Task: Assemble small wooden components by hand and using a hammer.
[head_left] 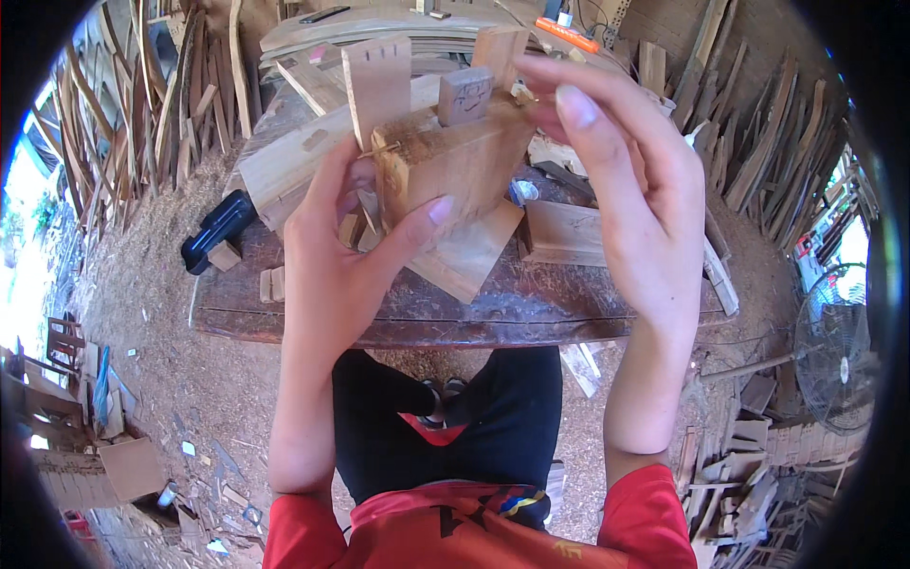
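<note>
A thick wooden block (460, 175) is held up over the workbench, its left end gripped by my left hand (327, 242) with the thumb across its front face. Out of its rough upper edge stands a small wooden piece (464, 95) with dark pencil marks. A flat upright board (379, 85) rises at its left end, and another wooden piece (500, 52) shows behind its right end. My right hand (645, 190) is at that right end, fingers stretched out and thumb apart. Whether its fingertips touch the wood I cannot tell.
Boards, including a short plank (564, 232), lie on the dark worn workbench (417, 327). A black case (218, 230) sits at its left edge, an orange tool (566, 34) at the back. Wood strips lean along both sides; a fan (839, 351) stands right. Shavings cover the floor.
</note>
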A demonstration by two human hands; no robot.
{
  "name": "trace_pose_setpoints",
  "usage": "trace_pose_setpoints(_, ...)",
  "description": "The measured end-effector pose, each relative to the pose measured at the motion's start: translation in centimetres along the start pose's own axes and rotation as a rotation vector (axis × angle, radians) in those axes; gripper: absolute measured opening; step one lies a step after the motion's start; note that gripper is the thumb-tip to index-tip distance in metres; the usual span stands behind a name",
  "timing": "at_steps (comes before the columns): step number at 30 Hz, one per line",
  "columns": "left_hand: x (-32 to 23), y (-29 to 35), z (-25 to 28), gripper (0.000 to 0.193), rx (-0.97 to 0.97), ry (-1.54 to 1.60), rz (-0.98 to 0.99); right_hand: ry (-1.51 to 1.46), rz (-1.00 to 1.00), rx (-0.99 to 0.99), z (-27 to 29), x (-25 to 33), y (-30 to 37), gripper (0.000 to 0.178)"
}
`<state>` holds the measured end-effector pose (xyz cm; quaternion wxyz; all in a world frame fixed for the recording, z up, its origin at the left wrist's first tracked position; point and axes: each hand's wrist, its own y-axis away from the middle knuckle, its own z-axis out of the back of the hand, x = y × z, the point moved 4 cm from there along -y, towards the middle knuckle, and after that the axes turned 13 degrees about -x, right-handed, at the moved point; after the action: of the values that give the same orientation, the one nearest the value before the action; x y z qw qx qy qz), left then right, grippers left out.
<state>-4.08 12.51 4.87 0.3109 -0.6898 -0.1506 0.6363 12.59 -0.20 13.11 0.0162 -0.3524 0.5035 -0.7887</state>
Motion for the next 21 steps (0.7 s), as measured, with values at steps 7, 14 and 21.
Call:
trace_pose_setpoints(7, -0.4, -0.1, -0.4, 0.067, 0.102, 0.086, 0.070, 0.023, -0.046, -0.162, 2.8, -2.4, 4.7, 0.021)
trace_pose_setpoints(14, -0.3, 1.1, -0.4, 0.093, 0.107, -0.052, 0.027, -0.019, -0.426, -0.146, 4.7, -4.7, 8.7, 0.018)
trace_pose_setpoints(21, 1.6, 3.0, 0.1, 0.102, 0.000, -0.079, 0.070, -0.045, -0.539, 0.089, 4.3, -7.9, 11.9, 0.014)
